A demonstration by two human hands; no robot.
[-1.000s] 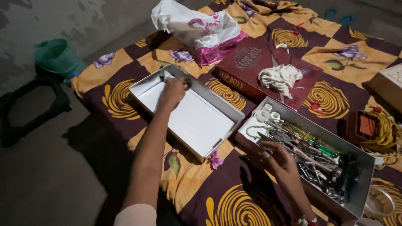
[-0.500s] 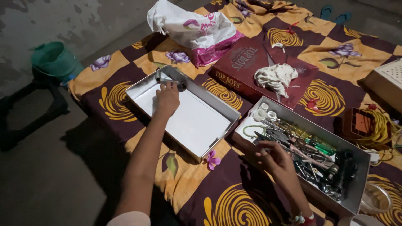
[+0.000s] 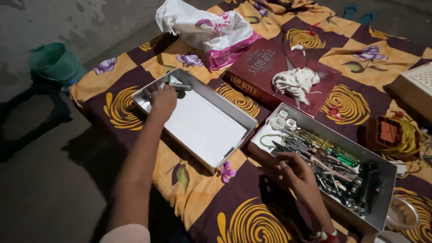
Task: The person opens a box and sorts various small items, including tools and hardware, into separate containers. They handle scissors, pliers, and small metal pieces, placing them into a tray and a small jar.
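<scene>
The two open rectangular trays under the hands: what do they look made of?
Both the left silver tray and the right tool-filled silver tray look like thin sheet metal: grey, dully shiny walls with folded edges. The left one's white floor could be paper lining; unclear.

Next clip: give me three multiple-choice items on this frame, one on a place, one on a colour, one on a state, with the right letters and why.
1. Where is the left hand?
A. in the far corner of the tray lined with white paper
B. on the red book
C. on the green bucket

2. What colour is the bucket beside the cloth?
A. red
B. green
C. white

3. How full is the tray at the right hand?
A. bare
B. holding one tool
C. crowded with tools

Answers: 1 A, the hand rests on a dark tool in the lined tray. 2 B, it shows plainly green. 3 C, pliers, screwdrivers and other tools fill it.
</scene>
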